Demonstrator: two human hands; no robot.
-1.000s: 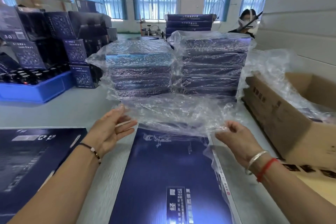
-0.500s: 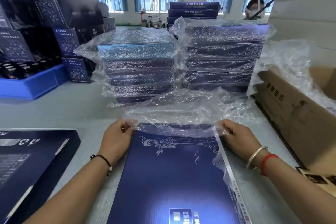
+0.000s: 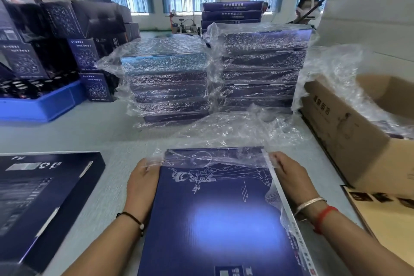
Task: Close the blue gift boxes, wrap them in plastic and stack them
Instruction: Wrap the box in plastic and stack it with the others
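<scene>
The blue gift box (image 3: 215, 215) has a white drawing (words too blurry); left hand (image 3: 141, 184) and right hand (image 3: 289, 177) pinch the plastic bag (image 3: 215, 159) at its far corners.

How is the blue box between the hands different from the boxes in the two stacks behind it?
The box between the hands has plastic only over its far edge; the stacked boxes are fully wrapped. It lies alone on the table; they are piled in two stacks. The left hand and right hand hold it; nobody touches them. All are flat, dark blue.

The blue gift box (image 3: 215, 213) runs off the bottom edge, both hands' fingertips hide under crumpled plastic film (image 3: 212, 159), and the black box (image 3: 42, 204) at the table's left edge is blurred.
</scene>
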